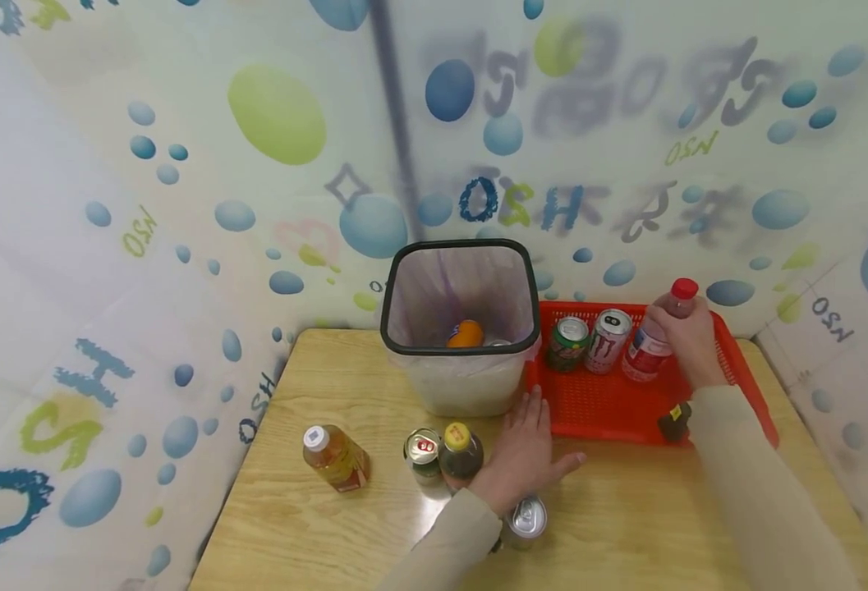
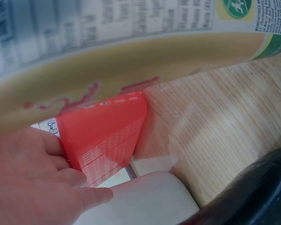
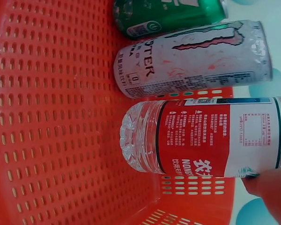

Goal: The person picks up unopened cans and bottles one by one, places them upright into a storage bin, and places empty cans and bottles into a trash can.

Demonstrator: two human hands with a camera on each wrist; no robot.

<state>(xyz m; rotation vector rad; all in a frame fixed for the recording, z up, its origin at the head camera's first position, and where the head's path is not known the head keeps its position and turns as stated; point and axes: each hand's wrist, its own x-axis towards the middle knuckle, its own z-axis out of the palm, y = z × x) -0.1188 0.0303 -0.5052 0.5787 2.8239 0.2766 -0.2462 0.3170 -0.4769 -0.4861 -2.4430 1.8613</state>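
Observation:
My right hand (image 1: 688, 336) grips a clear plastic water bottle (image 3: 196, 138) around its upper part, below the red cap. The bottle stands upright in the red basket (image 1: 596, 406), with its base low over the perforated floor. Beside it are a pale Monster can (image 3: 192, 61) and a green can (image 1: 568, 345). My left hand (image 1: 520, 455) is spread with fingers fairly straight, its fingertips at the basket's near left corner and beside the white bin (image 1: 463, 394). A dark bottle with a yellow cap (image 1: 461, 455) and a silver-topped can (image 1: 525, 521) stand close to it.
The bin has a black rim and a liner; an orange can (image 1: 466, 334) lies inside. A gold-topped can (image 1: 423, 455) stands left of the dark bottle, and an amber drink bottle (image 1: 337, 460) farther left. A small dark object (image 1: 673, 423) shows by the right sleeve. Printed sheeting (image 1: 434, 148) rises behind the table.

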